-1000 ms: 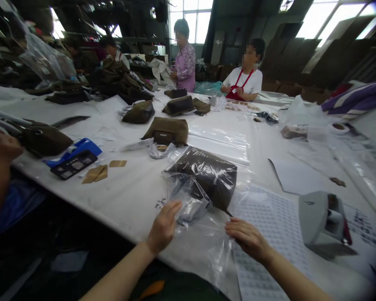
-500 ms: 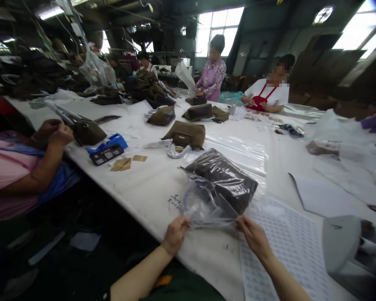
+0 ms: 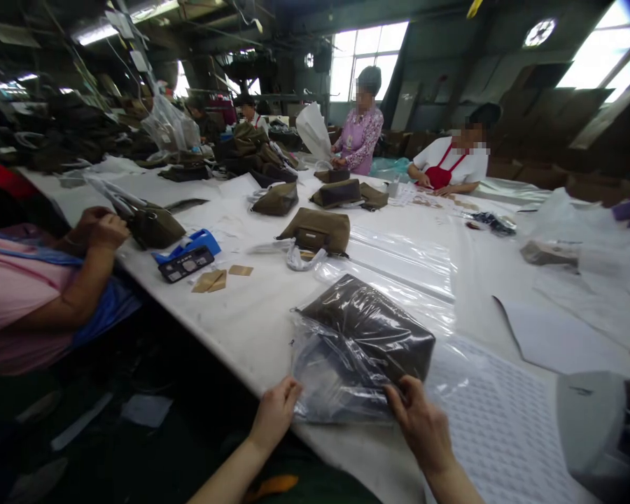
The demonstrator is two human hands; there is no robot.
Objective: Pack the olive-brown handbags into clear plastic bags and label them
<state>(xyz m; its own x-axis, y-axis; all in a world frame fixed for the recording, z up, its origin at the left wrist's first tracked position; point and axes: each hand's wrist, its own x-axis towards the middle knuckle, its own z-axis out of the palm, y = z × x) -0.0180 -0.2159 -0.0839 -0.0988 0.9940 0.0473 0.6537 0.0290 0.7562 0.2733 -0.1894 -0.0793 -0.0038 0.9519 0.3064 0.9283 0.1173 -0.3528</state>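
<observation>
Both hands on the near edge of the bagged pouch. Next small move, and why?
Probably fold the loose open end of the plastic bag under or flat against the dark pouch. The left hand and right hand both pinch that near edge, the pouch sits fully inside, and slack plastic bunches in front of it, not yet closed.

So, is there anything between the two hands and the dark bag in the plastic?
Only the clear plastic bag itself. The left hand and right hand both grip its near edge, and the dark bag lies inside it, just beyond the fingers. Nothing else stands between.
</observation>
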